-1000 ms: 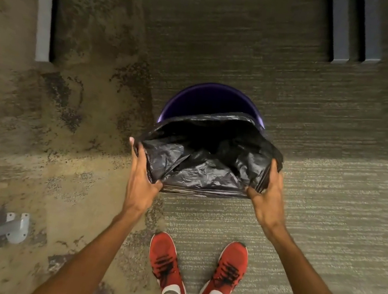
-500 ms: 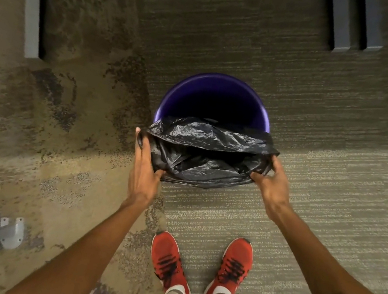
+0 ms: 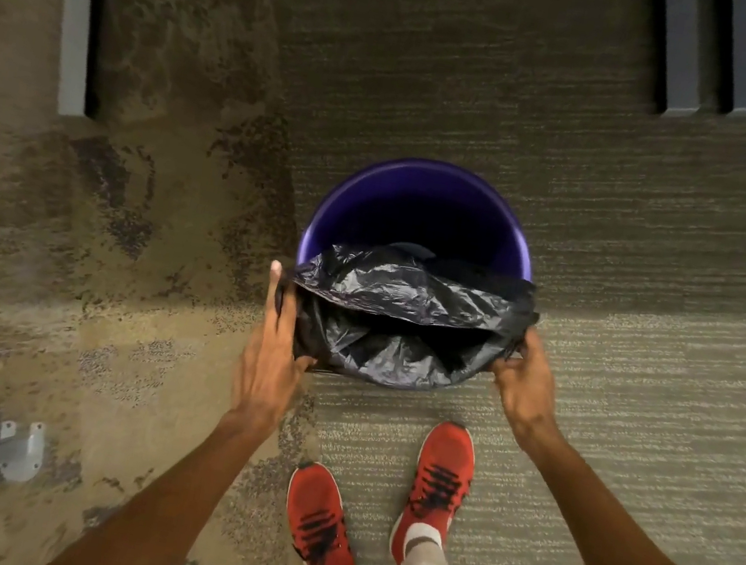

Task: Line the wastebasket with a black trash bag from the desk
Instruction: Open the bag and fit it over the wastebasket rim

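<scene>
A round purple wastebasket (image 3: 424, 192) stands on the carpet in front of my feet. A crinkled black trash bag (image 3: 394, 320) covers its near half, its mouth partly open, with one flap lying across the basket's middle. My left hand (image 3: 271, 354) grips the bag's left edge against the basket's left side. On the right side, my right hand (image 3: 523, 384) pinches the bag's edge between thumb and fingers. The far half of the basket's inside shows bare purple.
Patterned brown and grey carpet lies all around. Grey furniture legs (image 3: 712, 57) stand at the far right, another grey post (image 3: 72, 54) at the far left, and a metal foot bracket (image 3: 17, 446) at the near left. My red shoes (image 3: 440, 478) stand just behind the basket.
The bag has sunk lower over the basket's near half and more purple interior shows beyond it. Both hands have kept their grip on the bag's sides. My right foot has stepped forward.
</scene>
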{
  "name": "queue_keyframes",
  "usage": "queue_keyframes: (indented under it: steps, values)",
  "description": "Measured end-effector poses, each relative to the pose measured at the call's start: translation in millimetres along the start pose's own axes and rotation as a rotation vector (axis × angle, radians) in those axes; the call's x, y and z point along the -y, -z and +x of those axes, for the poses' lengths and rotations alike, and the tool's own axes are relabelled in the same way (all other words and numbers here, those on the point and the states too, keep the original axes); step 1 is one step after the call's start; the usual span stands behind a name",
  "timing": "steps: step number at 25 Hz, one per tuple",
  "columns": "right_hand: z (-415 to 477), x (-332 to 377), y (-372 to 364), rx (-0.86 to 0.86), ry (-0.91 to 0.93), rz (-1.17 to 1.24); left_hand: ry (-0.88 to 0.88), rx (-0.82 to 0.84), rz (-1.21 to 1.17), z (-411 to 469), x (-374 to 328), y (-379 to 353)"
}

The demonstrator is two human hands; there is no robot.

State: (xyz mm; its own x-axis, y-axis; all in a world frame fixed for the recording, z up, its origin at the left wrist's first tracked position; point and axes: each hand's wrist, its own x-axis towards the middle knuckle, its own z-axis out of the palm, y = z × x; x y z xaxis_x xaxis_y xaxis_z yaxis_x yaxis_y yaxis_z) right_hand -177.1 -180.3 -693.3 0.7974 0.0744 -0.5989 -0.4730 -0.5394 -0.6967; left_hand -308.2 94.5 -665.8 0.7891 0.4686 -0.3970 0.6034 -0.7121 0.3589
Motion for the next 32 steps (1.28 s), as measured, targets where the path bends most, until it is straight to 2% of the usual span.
queue_keyframes:
  steps: [3, 6, 10, 14, 18, 21, 25, 29, 32]
  values:
    - [14, 17, -1, -0.058, -0.130, 0.325, 0.044, -0.055, -0.025, 15, -2, 4]
    - [18, 35, 5, -0.112, -0.234, 0.518, 0.024, -0.052, -0.073, 31, -4, 17]
    - [29, 50, 17, -0.105, -0.249, 0.556, 0.009, 0.009, -0.240, 55, -11, 39]
    - [44, 66, 22, -0.044, -0.163, 0.347, 0.093, -0.056, -0.232, 80, -17, 48]
    - [57, 87, 15, -0.149, 0.023, 0.060, 0.071, -0.165, -0.154, 100, -31, 44]
    - [67, 99, 10, -0.190, 0.168, -0.094, 0.091, -0.160, -0.150, 112, -47, 41]
    - [83, 110, 5, -0.148, 0.326, -0.347, 0.113, -0.156, -0.084, 125, -63, 39]
    - [98, 118, 3, -0.078, 0.539, -0.535, 0.039, -0.181, -0.154, 130, -77, 36]
    - [102, 125, 3, -0.151, 0.553, -0.564, 0.034, -0.235, -0.233, 131, -88, 31]
